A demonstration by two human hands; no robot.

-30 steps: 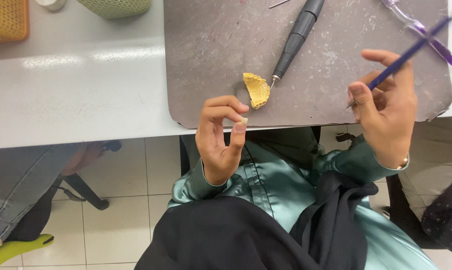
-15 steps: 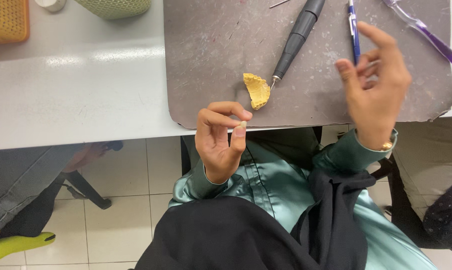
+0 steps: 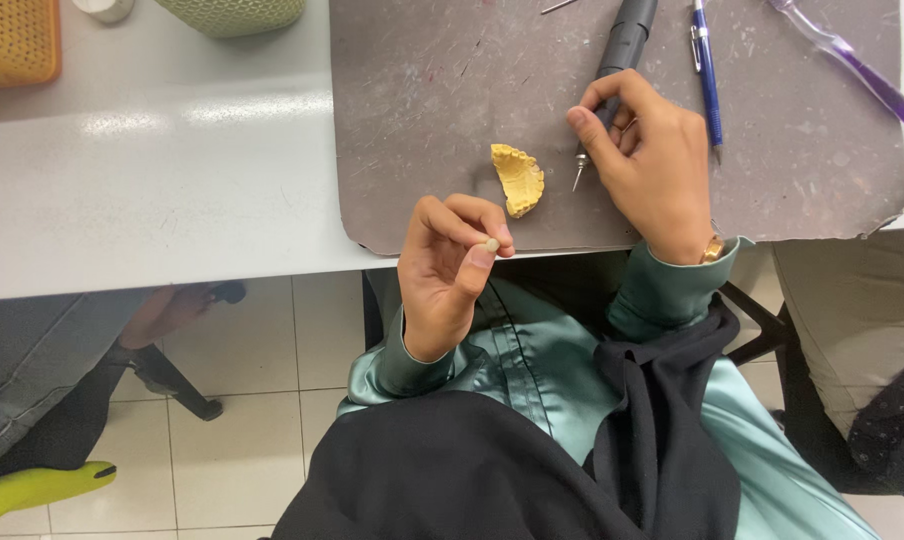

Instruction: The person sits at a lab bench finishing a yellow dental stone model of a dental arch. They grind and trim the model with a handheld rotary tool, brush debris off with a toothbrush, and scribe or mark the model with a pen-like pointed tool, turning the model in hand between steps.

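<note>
Over the grey mat, the right hand is gripping the rotary tool, the left hand is pinching a small tooth piece, and the yellow jaw model is lying untouched.

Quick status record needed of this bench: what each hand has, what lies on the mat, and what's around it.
left hand: pinches a tiny pale tooth-like piece between thumb and forefinger, just off the table edge
right hand: grips the black rotary handpiece, its bur tip pointing down at the mat
grey work mat: bears a yellow plaster dental cast, apart from both hands
also on mat: blue pen, purple toothbrush
off mat: orange perforated basket, green container on the white table
</note>
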